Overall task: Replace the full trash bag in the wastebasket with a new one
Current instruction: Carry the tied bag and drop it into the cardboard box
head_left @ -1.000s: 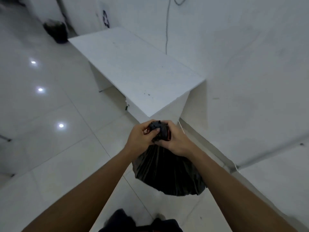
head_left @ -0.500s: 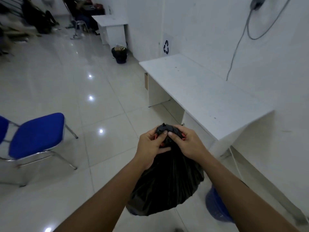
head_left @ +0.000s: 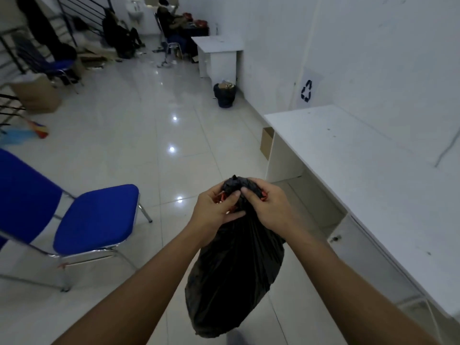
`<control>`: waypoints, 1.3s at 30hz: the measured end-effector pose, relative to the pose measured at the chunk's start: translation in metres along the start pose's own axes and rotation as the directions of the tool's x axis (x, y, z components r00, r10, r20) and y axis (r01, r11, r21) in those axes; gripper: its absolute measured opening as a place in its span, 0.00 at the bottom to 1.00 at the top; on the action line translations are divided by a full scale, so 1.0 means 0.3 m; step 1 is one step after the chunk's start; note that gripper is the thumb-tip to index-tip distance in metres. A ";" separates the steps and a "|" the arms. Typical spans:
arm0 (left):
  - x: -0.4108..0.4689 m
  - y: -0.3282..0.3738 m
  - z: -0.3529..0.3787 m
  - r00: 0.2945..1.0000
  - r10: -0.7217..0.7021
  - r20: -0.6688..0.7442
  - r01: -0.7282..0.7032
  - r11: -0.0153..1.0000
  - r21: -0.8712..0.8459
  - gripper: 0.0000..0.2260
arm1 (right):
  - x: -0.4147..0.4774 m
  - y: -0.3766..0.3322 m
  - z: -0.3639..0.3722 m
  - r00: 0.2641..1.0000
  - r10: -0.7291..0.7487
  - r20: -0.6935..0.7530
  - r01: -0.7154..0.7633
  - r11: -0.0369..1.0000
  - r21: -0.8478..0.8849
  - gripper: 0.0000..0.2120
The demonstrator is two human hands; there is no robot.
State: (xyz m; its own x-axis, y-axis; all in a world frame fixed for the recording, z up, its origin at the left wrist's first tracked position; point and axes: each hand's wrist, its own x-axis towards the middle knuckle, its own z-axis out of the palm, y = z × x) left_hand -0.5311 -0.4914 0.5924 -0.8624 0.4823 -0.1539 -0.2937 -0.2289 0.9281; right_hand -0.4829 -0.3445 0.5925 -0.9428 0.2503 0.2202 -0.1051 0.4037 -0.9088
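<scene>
Both bare forearms reach forward and converge on the black bag (head_left: 236,282). The left hand (head_left: 214,210) grips its gathered neck from the left, with the fingers (head_left: 232,195) curled round the bunched plastic. The right hand (head_left: 268,205) closes on the same neck from the right, knuckles up, thumb and fingers pinching the folds. The two thumbs nearly meet in front of the tuft that sticks up at the top of the bag. Bits of red show at the neck between the fingers; what they are cannot be told.

The bag hangs from both hands, bulging and sagging below the wrists, over the tiled floor (head_left: 149,150). Right of the bag stands a long white desk (head_left: 361,170) against the wall. Left of the bag is a blue chair (head_left: 94,220) with metal legs. Well beyond the bag, by the wall, sits a wastebasket (head_left: 224,95) with a dark liner and rubbish showing at its top. A recycling sign (head_left: 306,90) is on the wall beyond the bag to the right.
</scene>
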 end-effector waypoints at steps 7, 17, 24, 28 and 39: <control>0.484 0.166 -0.211 0.999 -0.018 -0.035 0.019 0.999 0.026 0.14 | 0.554 0.083 0.168 0.996 0.060 0.059 -0.063 0.997 0.053 0.11; 1.337 0.347 -0.408 0.986 -0.041 0.164 0.021 0.992 0.126 0.14 | 1.320 0.239 0.265 0.986 0.106 -0.133 -0.106 0.994 0.005 0.10; 1.911 0.472 -0.423 0.965 -0.076 0.251 0.015 0.972 0.234 0.14 | 1.817 0.357 0.254 0.949 0.169 -0.268 -0.170 0.985 0.018 0.11; 2.269 0.475 -0.409 0.963 -0.021 0.270 -0.057 0.959 0.277 0.12 | 2.130 0.497 0.230 0.925 0.167 -0.341 -0.163 0.986 0.041 0.11; 3.122 0.591 -0.294 0.930 -0.063 0.363 -0.085 0.922 0.378 0.11 | 2.894 0.761 0.055 0.884 0.226 -0.410 -0.196 0.974 0.114 0.07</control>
State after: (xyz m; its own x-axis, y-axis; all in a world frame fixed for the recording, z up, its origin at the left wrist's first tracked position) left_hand -1.4274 -0.1549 0.5829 -0.6337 0.7695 -0.0791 -0.0419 0.0680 0.9968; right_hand -1.3305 -0.0496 0.5705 -0.7275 0.6729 0.1343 0.0468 0.2439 -0.9687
